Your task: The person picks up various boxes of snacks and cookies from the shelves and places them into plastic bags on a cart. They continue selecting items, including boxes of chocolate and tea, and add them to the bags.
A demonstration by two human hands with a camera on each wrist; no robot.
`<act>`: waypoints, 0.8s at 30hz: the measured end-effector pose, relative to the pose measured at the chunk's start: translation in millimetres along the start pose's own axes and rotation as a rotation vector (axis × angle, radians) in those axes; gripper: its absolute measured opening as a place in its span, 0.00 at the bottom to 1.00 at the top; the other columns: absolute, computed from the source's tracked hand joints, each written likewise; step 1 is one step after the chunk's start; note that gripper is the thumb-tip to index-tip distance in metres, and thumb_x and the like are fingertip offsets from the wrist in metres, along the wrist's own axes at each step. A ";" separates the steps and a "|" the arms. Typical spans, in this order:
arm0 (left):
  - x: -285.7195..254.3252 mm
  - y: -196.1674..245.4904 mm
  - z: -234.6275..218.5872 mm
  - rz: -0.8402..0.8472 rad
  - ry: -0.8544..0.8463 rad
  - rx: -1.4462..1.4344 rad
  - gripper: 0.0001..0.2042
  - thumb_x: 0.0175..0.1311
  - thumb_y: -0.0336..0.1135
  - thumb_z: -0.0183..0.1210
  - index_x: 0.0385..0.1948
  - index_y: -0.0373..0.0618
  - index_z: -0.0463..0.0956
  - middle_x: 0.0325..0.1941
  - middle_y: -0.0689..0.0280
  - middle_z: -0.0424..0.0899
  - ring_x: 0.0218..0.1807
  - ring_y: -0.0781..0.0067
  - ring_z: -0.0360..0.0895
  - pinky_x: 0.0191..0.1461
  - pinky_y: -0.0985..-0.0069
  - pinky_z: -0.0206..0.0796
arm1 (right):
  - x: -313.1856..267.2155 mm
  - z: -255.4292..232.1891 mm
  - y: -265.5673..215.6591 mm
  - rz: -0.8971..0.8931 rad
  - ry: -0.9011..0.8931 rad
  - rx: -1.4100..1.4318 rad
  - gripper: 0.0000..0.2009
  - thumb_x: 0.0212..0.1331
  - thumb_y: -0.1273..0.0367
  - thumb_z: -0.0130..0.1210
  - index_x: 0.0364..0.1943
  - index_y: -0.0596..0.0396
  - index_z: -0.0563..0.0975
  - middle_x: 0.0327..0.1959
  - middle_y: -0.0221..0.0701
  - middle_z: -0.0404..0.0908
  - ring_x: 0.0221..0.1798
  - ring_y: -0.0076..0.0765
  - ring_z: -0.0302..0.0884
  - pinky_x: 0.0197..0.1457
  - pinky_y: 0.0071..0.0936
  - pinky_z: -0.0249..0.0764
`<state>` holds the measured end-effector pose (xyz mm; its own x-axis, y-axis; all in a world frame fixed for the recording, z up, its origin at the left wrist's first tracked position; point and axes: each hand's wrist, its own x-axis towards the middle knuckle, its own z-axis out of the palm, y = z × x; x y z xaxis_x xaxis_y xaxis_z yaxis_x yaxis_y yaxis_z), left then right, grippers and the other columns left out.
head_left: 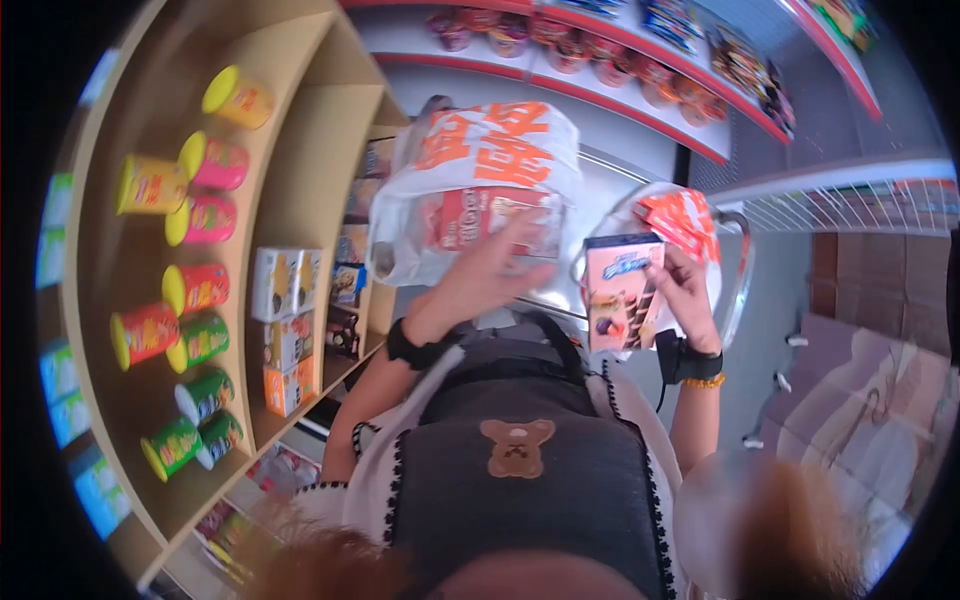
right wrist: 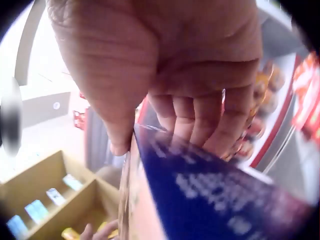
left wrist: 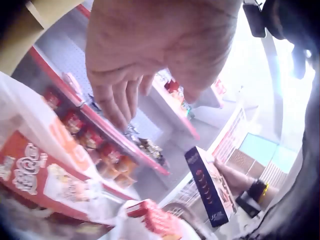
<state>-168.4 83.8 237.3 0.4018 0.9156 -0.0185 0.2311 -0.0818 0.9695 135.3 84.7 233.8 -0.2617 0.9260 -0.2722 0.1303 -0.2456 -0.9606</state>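
My right hand [head_left: 692, 300] grips a pink and dark-blue snack box [head_left: 618, 285] by its right side, thumb on the printed front. The front pictures chocolate-striped rolls. In the right wrist view the thumb and fingers lie on opposite faces of the box [right wrist: 205, 195]. My left hand [head_left: 480, 280] holds nothing, its fingers loosely extended in front of a white plastic bag [head_left: 490, 140] with orange lettering. Inside that bag a red package [head_left: 462, 218] shows through the opening. The left wrist view has the empty palm [left wrist: 160, 45] above the red package [left wrist: 35, 170].
A second bag with a red-orange print [head_left: 680, 225] stands behind the snack box. At left, a wooden shelf [head_left: 300, 130] holds several colourful canisters [head_left: 205, 220] and small boxes [head_left: 285, 285]. Red-edged shelves [head_left: 450, 60] with cup-shaped packs run along the back, a white wire rack [head_left: 850, 205] at right.
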 end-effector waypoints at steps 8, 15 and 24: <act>-63.1 3.4 -84.1 -0.092 0.479 0.203 0.17 0.57 0.43 0.60 0.42 0.41 0.75 0.40 0.57 0.80 0.42 0.68 0.78 0.42 0.72 0.68 | 31.1 108.4 -33.0 -0.102 -0.166 -0.160 0.20 0.56 0.74 0.55 0.54 0.60 0.69 0.47 0.35 0.76 0.49 0.27 0.73 0.50 0.23 0.69; -120.7 -83.3 -218.2 -0.525 0.989 0.561 0.16 0.60 0.43 0.53 0.43 0.41 0.69 0.34 0.52 0.79 0.32 0.55 0.79 0.37 0.65 0.70 | 29.8 86.7 47.2 0.120 -0.016 -0.229 0.11 0.59 0.72 0.54 0.45 0.60 0.72 0.35 0.28 0.78 0.39 0.21 0.73 0.44 0.19 0.69; -98.6 -218.6 -273.9 -0.758 0.590 1.242 0.21 0.59 0.46 0.53 0.48 0.43 0.64 0.40 0.52 0.79 0.44 0.50 0.76 0.46 0.54 0.68 | 5.3 101.5 53.5 0.213 0.100 -0.345 0.10 0.60 0.70 0.53 0.43 0.59 0.72 0.34 0.29 0.78 0.37 0.23 0.73 0.44 0.21 0.69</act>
<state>-501.3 119.3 94.2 -0.4621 0.8868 -0.0063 0.8866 0.4618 -0.0263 43.8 47.4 175.2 -0.1023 0.8922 -0.4399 0.4892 -0.3399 -0.8032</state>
